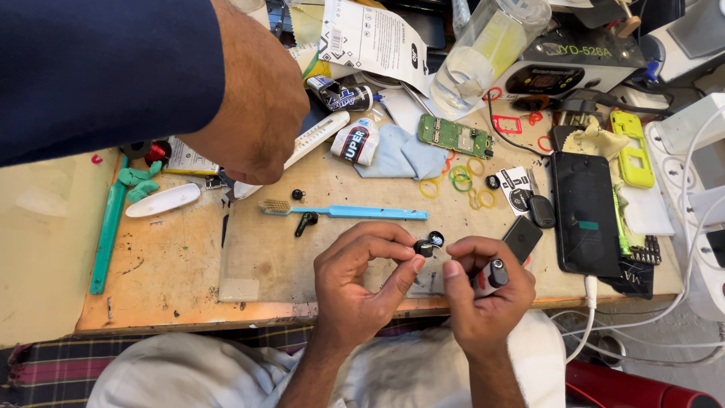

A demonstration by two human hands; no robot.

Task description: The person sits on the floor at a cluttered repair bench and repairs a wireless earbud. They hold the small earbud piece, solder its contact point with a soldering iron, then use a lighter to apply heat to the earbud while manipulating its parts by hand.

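Both of the wearer's hands are raised just above the near edge of the surface [189, 287], close together.

Left hand [362, 279]: thumb and forefinger curl round into a ring, the grip pressed together on a small black earbud [425, 247]. The earbud sits between the fingertips of both hands, at the top of the gap between them.

Right hand [483, 291]: forefinger tip meets the earbud from the other side. Its lower fingers are curled on a small dark cylinder [496, 272] with a pale end, held against the palm. So the right grip is closed, on the cylinder, with the forefinger free to touch the earbud.

Beyond the two grips, further onto the surface: a blue toothbrush [355, 212] lies crosswise, bristles to the left. Just below its bristle end is a second black earbud piece [305, 223]; a tiny black round part [297, 194] lies just above.

To the right of the right grip: a small black case [522, 237], near the knuckles, then a black phone [585, 214] lying flat with a white cable at its near end.

Further back: a green circuit board [453, 137], yellow and green rubber bands [462, 180], a blue cloth [400, 157].

Another person's hand [253, 98], in a dark blue sleeve, reaches down from the upper left, fingertips near a white tool [162, 200], well apart from the wearer's grips.
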